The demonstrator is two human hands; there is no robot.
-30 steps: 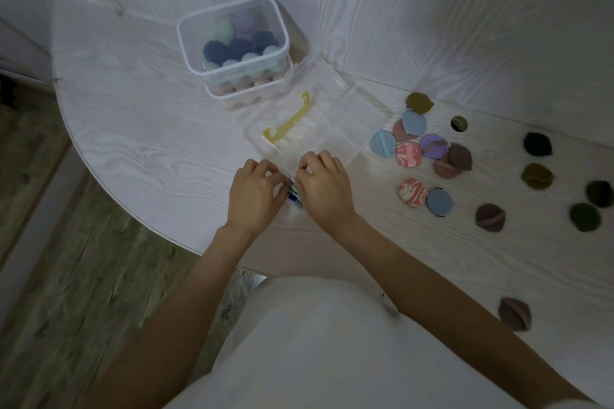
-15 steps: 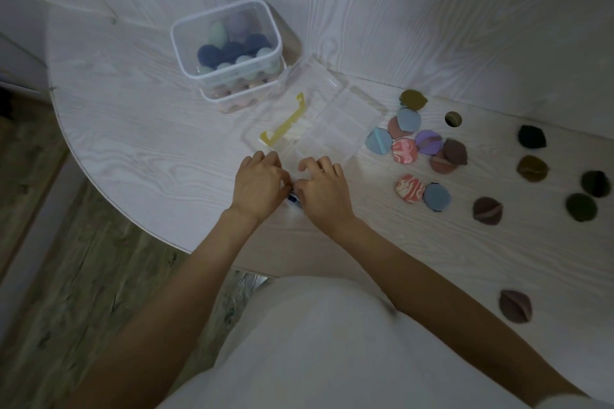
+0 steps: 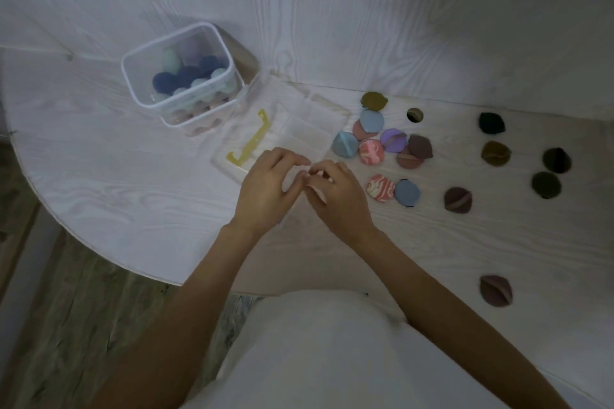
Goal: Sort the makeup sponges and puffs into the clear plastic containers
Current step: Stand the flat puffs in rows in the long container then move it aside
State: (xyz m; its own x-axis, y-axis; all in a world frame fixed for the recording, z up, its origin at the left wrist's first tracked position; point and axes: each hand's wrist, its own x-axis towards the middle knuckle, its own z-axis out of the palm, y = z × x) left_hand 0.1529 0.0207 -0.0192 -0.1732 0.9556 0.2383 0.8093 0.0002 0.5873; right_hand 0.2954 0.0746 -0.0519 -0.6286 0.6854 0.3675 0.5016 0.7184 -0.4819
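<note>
On the white wood-grain table (image 3: 99, 183), items as they lie:

1. Flat clear case (image 3: 292, 133), divided into compartments, with a yellow handle (image 3: 251, 143) on its left part. It sits just ahead of my hands, near edge under my fingertips.

2. Deep clear tub (image 3: 181, 76), back left, just beside the case. Contents: egg-shaped sponges (image 3: 186, 76) in navy, mint and lilac, with pinkish ones lower down.

3. Puffs, cluster (image 3: 375, 139), just right of the case: olive, light blue, dusty pink, purple, marbled pink, two mauve-brown, some overlapping.

4. Puffs, pair, near my right hand: marbled pink (image 3: 380, 188) touching grey-blue (image 3: 407, 193).

5. Puffs, scattered further right, apart from one another: mauve (image 3: 458, 199), dark teal (image 3: 491, 123), brown-olive (image 3: 496, 153), two dark olive at the far right (image 3: 557, 160) (image 3: 546, 185), and one mauve (image 3: 495, 290) alone close to the near edge.

6. Small round piece (image 3: 414, 115), dark and tan, behind the cluster; too small to identify.

7. My left hand (image 3: 265, 189): fingers curled over the case's near edge, thumb and forefinger tips drawn toward the other hand. Whether it grips anything, I cannot tell.

8. My right hand (image 3: 335, 196): fingers bent, tips meeting the left hand's at the case edge. Anything pinched between them is hidden, so I cannot tell its hold either.
</note>
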